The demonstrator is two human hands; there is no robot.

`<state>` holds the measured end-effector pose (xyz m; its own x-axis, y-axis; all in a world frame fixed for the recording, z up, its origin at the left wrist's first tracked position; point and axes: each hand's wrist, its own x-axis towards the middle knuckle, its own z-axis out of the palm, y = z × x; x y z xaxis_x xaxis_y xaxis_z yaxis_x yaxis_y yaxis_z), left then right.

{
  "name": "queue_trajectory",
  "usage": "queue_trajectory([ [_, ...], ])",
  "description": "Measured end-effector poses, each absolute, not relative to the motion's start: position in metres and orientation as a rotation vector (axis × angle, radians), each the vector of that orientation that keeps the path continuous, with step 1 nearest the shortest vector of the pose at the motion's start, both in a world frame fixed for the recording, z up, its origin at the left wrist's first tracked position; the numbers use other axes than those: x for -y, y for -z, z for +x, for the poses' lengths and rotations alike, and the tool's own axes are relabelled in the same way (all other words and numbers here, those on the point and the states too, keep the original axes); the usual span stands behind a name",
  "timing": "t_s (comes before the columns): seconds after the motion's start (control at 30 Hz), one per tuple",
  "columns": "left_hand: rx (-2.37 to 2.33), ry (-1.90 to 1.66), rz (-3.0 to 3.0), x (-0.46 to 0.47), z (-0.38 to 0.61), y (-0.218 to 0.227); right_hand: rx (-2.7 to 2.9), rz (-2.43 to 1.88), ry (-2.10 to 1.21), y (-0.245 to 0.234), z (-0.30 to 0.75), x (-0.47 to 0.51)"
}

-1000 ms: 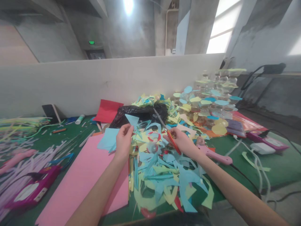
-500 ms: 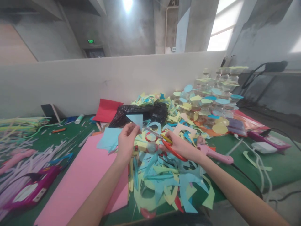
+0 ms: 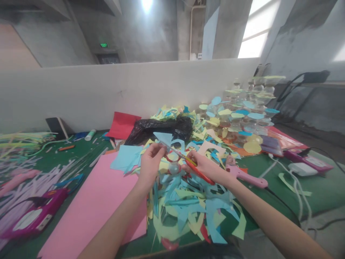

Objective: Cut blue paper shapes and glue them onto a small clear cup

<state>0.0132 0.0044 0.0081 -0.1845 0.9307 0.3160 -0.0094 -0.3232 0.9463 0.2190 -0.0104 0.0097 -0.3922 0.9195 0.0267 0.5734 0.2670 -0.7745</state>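
Concrete hall [image 3: 140,32], low white partition [image 3: 107,93] along the far side of a desk with a green mat [image 3: 320,198]. Mid-desk, a loose scrap pile [image 3: 188,212] of blue and yellow paper.

Left hand [image 3: 152,162]: fingers and thumb closed in a pinch on a pale blue paper piece [image 3: 164,138], which stands up above the hand, toward the black plastic bag [image 3: 159,129].

Right hand [image 3: 201,166]: curled closed through the red-handled scissors [image 3: 185,160], a firm grip. Long axis runs diagonally, handles at lower right, blades pointing up-left across the gap between the hands. Blade tips end at the paper piece, just beside the left fingers; how far the blades are parted cannot be told at this resolution. Right hand is nearer the handles, left hand nearer the tips.

Left of the hands: blue paper sheet [image 3: 125,158] lying on a large pink sheet [image 3: 88,212]. Right of them: pink glue gun [image 3: 244,176] on the mat, near the right wrist. Beyond: clear bottles [image 3: 237,115] stacked with paper discs.
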Motion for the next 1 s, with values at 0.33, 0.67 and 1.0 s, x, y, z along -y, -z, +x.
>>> queue_trajectory([
  [0.33,-1.147,-1.616,1.338,-0.002,0.014,-0.008,2.055,-1.316,-0.953,-0.007,0.217,0.008],
  [0.67,-1.115,-1.560,1.342,0.005,0.020,-0.013,2.109,-1.255,-0.995,-0.012,0.218,0.014],
  [1.0,-1.156,-1.527,1.327,0.011,0.024,-0.019,2.060,-1.258,-1.035,-0.006,0.217,0.009],
])
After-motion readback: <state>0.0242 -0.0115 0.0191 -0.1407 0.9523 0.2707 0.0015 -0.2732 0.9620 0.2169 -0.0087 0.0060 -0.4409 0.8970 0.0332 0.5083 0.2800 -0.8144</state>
